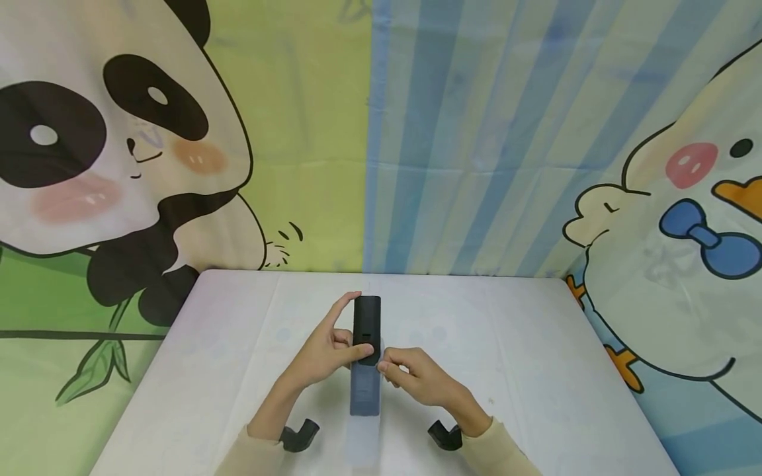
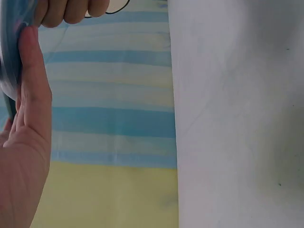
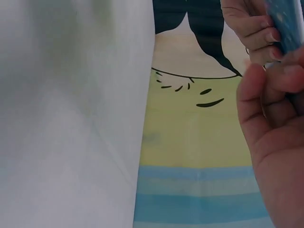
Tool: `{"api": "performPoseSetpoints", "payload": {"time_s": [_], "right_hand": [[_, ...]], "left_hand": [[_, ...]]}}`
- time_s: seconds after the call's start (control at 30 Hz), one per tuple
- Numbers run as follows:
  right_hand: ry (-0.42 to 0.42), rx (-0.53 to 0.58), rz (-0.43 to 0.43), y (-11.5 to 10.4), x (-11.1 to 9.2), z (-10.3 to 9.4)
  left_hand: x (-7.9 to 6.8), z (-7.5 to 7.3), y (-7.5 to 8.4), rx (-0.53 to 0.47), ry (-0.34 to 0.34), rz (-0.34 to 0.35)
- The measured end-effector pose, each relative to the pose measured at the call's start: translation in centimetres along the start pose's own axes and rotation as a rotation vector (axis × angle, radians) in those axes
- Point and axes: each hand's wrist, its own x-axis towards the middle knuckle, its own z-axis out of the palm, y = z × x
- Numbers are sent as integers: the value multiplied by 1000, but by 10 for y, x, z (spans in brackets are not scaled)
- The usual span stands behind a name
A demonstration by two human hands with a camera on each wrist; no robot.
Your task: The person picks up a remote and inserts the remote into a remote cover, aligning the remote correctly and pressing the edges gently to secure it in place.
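Note:
A long, narrow black object [image 1: 367, 324] with a translucent bluish lower part [image 1: 365, 393] is held lengthwise over the middle of the table. My left hand [image 1: 324, 354] grips it from the left, thumb across its front and index finger stretched to its top end. In the left wrist view, the left thumb [image 2: 35, 80] lies along a clear, shiny edge. My right hand [image 1: 423, 377] has curled fingers, with thumb and index finger pinching at the right edge, where black meets bluish. In the right wrist view, the right fingers [image 3: 270, 90] curl beside the bluish surface [image 3: 287, 26].
A white table [image 1: 506, 330] spreads beneath both hands. Behind it hangs a cloth printed with a panda [image 1: 202, 231] and a white duck [image 1: 673, 311]. Black devices are worn at the left wrist [image 1: 300, 436] and right wrist [image 1: 445, 436].

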Motion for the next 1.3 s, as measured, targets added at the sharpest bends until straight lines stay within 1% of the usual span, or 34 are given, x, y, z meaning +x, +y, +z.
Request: {"api": "performPoseSetpoints", "payload": {"time_s": [0.13, 0.27, 0.4, 0.57, 0.67, 0.73, 0.87, 0.97, 1.07, 1.17, 1.23, 1.3], "right_hand": [[101, -20, -7, -1, 2, 3], [188, -19, -3, -2, 5, 6], [246, -20, -16, -3, 7, 6], [312, 13, 19, -5, 10, 5], [329, 52, 30, -4, 10, 5], [323, 67, 32, -4, 10, 4], [304, 61, 34, -5, 11, 5], [282, 53, 14, -10, 12, 6], [272, 33, 13, -18, 13, 5], [320, -2, 40, -23, 15, 1], [373, -28, 55, -24, 17, -2], [413, -33, 62, -24, 20, -6]], "left_hand": [[2, -1, 3, -68, -36, -27], [6, 1, 6, -106, -50, -42], [9, 2, 7, -125, -67, -46], [11, 2, 11, -121, -87, -41], [11, 3, 13, -115, -93, -42], [10, 4, 12, -112, -86, -42], [8, 5, 8, -85, -19, -22], [6, 6, 4, -51, 44, 6], [4, 6, 1, -26, 75, 36], [3, 5, -1, -19, 75, 62], [2, 5, -2, -9, 58, 76], [2, 6, -3, 9, 26, 79]]}}
